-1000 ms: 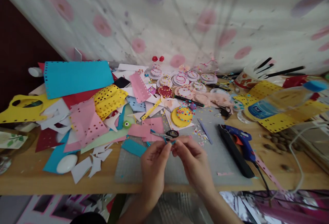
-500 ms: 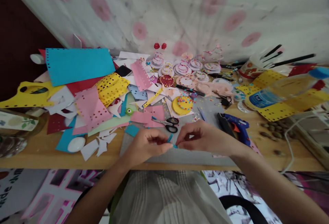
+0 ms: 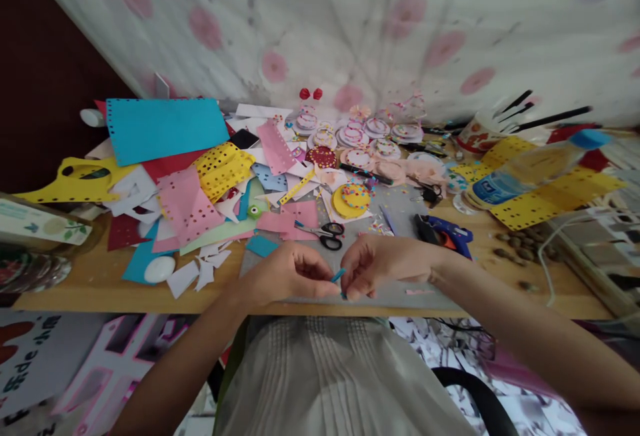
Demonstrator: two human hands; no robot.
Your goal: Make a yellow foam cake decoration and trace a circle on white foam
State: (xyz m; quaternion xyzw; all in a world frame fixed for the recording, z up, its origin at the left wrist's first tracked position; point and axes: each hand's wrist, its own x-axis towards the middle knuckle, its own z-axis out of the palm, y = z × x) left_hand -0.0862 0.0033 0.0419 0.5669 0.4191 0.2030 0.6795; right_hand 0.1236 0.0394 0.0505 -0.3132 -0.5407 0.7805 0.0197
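The wooden table (image 3: pixel 125 300) is the biggest thing, and its front edge runs right by the person's lap. A grey mat (image 3: pixel 440 299) lies on it and comes nearly up to that edge. To the left, a big blue sheet (image 3: pixel 167 131) sits on a messy heap of paper. Far to the right is a plastic bottle (image 3: pixel 525 173) with a blue cap.

The left hand (image 3: pixel 283 275) and right hand (image 3: pixel 380 263) are close together over the front of the mat, with only a little mat between them and the edge. A blue glue gun (image 3: pixel 453 233) is just past the right wrist. Black-handled scissors (image 3: pixel 327 235) lie just behind the hands, so there is not much room that way. A small blue scrap (image 3: pixel 261 245) lies past the left hand. There is more room on the right, where the mat goes on to a pink scrap (image 3: pixel 420 291).

Smallest is a thin blue strip (image 3: pixel 339 275), in the gap between the hands. The left thumb and finger pinch it, and it pokes up toward the right hand. The right fingers curl in (I can't tell if they pinch it too).
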